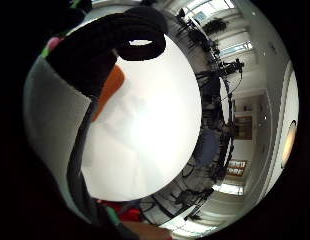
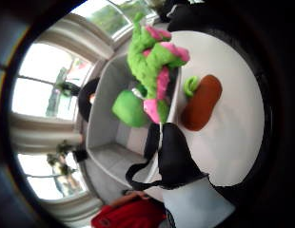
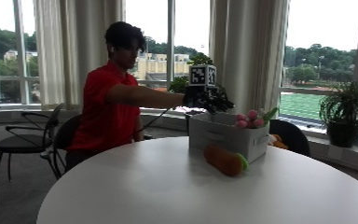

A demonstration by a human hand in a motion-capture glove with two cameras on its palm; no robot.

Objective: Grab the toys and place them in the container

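In the outside view my gloved right hand hovers above the near-left corner of a white box container on the round white table. Its fingers hang loosely and hold nothing. A green and pink plush toy pokes out of the box at its far side; in the thumb side palm view this plush toy lies draped over the box wall. An orange carrot toy with a green tip lies on the table just in front of the box, and the carrot toy is apart from the hand.
The person in a red shirt stands behind the table's far left. Black chairs stand at the left and one behind the box. A potted plant sits on the window sill at the right.
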